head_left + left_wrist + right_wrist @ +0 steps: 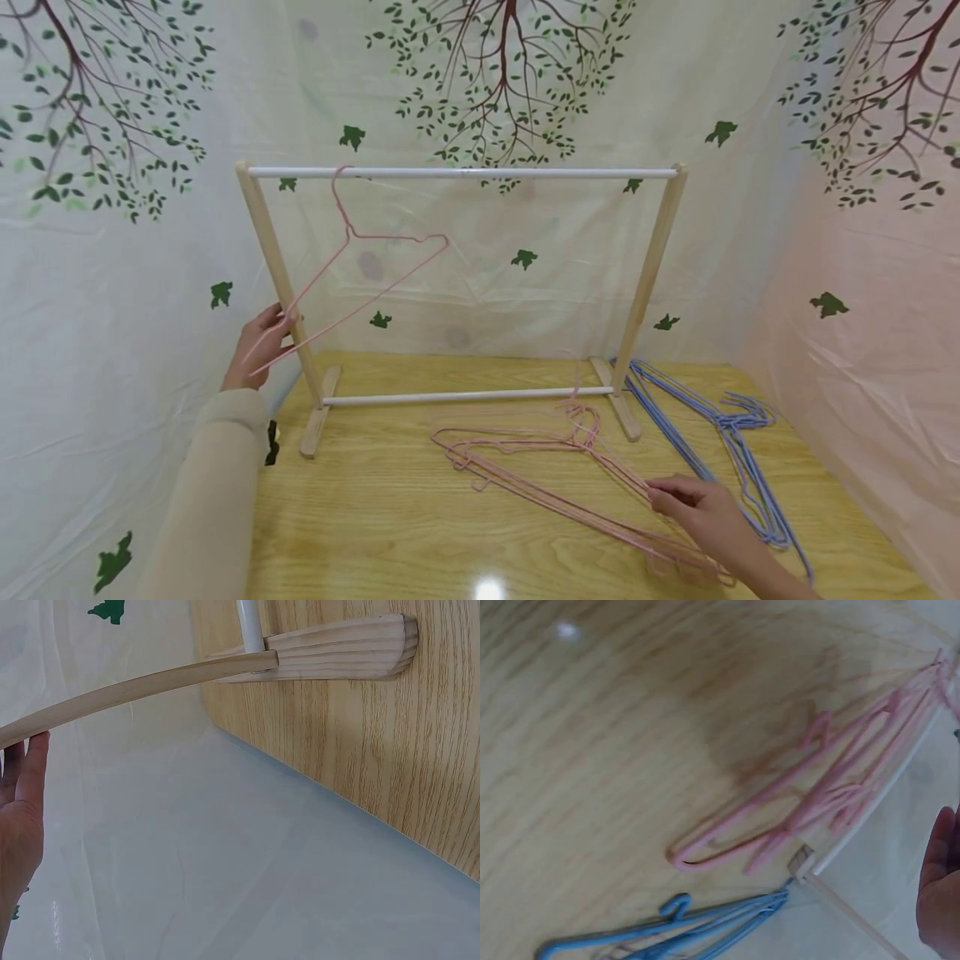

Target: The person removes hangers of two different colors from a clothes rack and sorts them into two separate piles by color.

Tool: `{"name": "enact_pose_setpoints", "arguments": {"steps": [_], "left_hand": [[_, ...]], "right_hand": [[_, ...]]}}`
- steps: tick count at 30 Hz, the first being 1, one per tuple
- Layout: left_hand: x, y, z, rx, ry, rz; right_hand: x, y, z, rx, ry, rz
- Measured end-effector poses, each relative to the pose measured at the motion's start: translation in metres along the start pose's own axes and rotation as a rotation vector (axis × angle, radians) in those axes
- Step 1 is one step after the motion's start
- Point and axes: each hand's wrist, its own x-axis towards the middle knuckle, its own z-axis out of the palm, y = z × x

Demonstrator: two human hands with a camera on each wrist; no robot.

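In the head view, a pink hanger [395, 287] hangs tilted by its hook from the white top rail [465, 173] of a wooden rack. My left hand [258, 346] holds the rack's left post [266, 237], and the hanger's lower corner overlaps that hand. The left wrist view has its fingers [31, 771] against the post. Over at the right, my right hand [701, 512] pinches a pink hanger at the pile of pink hangers [517, 487] on the table. The right wrist view shows only part of this hand [939, 900], at the edge.
Several blue hangers [757, 467] lie beyond my right hand, beside the rack's right foot [618, 404]. A white lower bar [465, 396] joins the rack's feet. Sheeting printed with leaves [465, 275] stands behind and on both sides of the wooden table [360, 517].
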Motion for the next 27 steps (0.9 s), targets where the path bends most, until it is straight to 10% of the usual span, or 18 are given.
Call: {"name": "enact_pose_setpoints", "arguments": {"steps": [8, 27], "left_hand": [[0.001, -0.003, -0.001, -0.001, 0.004, -0.001], [0.002, -0.001, -0.001, -0.007, 0.003, 0.001]], "right_hand": [[0.011, 0.014, 0.002, -0.094, 0.003, 0.253], [0.019, 0.019, 0.001, -0.328, 0.083, 0.078]]}}
